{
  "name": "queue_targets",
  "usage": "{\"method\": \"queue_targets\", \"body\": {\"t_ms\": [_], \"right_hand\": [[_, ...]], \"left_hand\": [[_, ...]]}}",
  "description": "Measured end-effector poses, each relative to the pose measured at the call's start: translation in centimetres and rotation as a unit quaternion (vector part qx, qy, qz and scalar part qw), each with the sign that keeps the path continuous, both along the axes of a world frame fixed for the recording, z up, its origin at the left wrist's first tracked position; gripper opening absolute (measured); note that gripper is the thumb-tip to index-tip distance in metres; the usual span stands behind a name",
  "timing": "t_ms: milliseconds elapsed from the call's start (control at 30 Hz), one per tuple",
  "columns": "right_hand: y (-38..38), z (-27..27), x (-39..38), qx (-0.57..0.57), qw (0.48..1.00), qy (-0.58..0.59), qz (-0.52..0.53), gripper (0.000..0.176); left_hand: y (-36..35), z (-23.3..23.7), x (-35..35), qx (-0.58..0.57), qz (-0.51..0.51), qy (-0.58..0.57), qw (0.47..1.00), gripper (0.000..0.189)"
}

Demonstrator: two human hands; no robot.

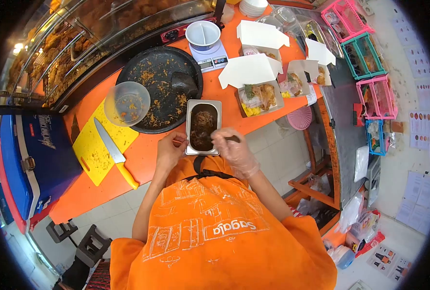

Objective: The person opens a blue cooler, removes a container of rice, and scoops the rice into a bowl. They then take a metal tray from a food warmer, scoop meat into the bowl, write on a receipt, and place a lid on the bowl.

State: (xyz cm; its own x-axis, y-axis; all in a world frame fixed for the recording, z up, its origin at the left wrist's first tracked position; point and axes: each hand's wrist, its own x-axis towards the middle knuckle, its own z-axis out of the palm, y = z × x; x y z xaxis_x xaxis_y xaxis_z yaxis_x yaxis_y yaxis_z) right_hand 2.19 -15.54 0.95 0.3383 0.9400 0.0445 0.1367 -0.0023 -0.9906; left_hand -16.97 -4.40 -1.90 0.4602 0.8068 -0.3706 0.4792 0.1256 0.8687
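Note:
A small steel container [216,107] with dark brown contents stands at the front edge of the orange counter [165,138]. My left hand [170,151] is at its near left side, fingers closed around something small and reddish that I cannot make out. A clear plastic glove covers my right hand [235,151], which grips a dark-handled utensil [233,138] over the container's right rim; its other end is hidden in the contents. Behind and to the left lies a round black tray [165,116] with brown crumbs, and a clear plastic bowl [127,104] rests over its left edge.
A yellow cutting board [95,157] holds a knife [109,140] at left, beside a blue cooler box [50,150]. Open food boxes [253,72] stand at right. A scale [210,55] bears a white bowl [203,35]. Fried food fills a display case [55,53].

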Motion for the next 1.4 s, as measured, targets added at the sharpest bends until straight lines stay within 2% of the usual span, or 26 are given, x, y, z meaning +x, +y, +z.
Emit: {"method": "queue_targets", "body": {"t_ms": [67, 133, 167, 200, 233, 367, 467, 533, 633, 833, 1033, 1267, 1400], "right_hand": [[0.6, -0.9, -0.4, 0.019, 0.999, -0.022, 0.019, 0.018], [1.1, -1.1, -0.6, -0.096, 0.995, 0.007, 0.019, 0.022], [1.2, -1.0, -0.6, -0.095, 0.995, 0.007, 0.022, 0.022], [1.3, -1.0, -0.2, -0.101, 0.984, 0.138, -0.056, 0.023], [1.3, -0.9, 0.2, -0.104, 0.949, 0.265, -0.133, 0.024], [0.0, -1.1, 1.6, -0.09, 0.918, 0.349, -0.167, 0.018], [-0.5, -1.3, 1.5, -0.062, 0.921, 0.341, -0.178, 0.019], [-0.6, -1.7, 1.2, -0.052, 0.92, 0.343, -0.18, 0.02], [-0.8, -1.7, 0.9, -0.038, 0.923, 0.34, -0.178, 0.023], [-0.9, -0.3, 0.3, -0.033, 0.937, 0.313, -0.154, 0.026], [-1.2, -0.7, -0.1, -0.038, 0.952, 0.275, -0.128, 0.028], [-1.6, -0.4, -0.1, -0.037, 0.964, 0.238, -0.114, 0.026], [-1.3, 0.7, -0.1, -0.045, 0.96, 0.241, -0.132, 0.025]], "left_hand": [[0.0, 0.4, 0.2, 0.002, 0.001, 0.001, 1.0, 0.012], [-0.1, 0.9, 0.2, -0.019, 0.023, 0.005, 1.0, 0.011], [0.0, 0.6, -0.1, -0.017, 0.026, 0.005, 1.0, 0.011], [0.1, -0.1, -0.3, 0.01, 0.016, 0.002, 1.0, 0.011], [0.2, -0.1, -0.3, 0.037, 0.006, -0.001, 0.999, 0.011], [0.1, 0.3, -0.4, 0.021, 0.001, 0.007, 1.0, 0.012], [-0.2, 0.5, -0.3, 0.022, -0.015, 0.015, 1.0, 0.014], [-0.5, 0.8, -0.3, 0.116, -0.056, 0.021, 0.991, 0.017], [-0.5, 1.6, 0.1, 0.158, -0.087, 0.069, 0.981, 0.017], [-0.8, 2.4, 0.8, 0.23, -0.113, 0.16, 0.953, 0.021], [-1.2, 2.2, 1.3, 0.307, -0.106, 0.201, 0.924, 0.021], [-1.0, 2.0, 1.2, 0.278, -0.096, 0.216, 0.931, 0.018], [-0.5, 1.4, 0.3, 0.184, -0.052, 0.177, 0.965, 0.02]]}}
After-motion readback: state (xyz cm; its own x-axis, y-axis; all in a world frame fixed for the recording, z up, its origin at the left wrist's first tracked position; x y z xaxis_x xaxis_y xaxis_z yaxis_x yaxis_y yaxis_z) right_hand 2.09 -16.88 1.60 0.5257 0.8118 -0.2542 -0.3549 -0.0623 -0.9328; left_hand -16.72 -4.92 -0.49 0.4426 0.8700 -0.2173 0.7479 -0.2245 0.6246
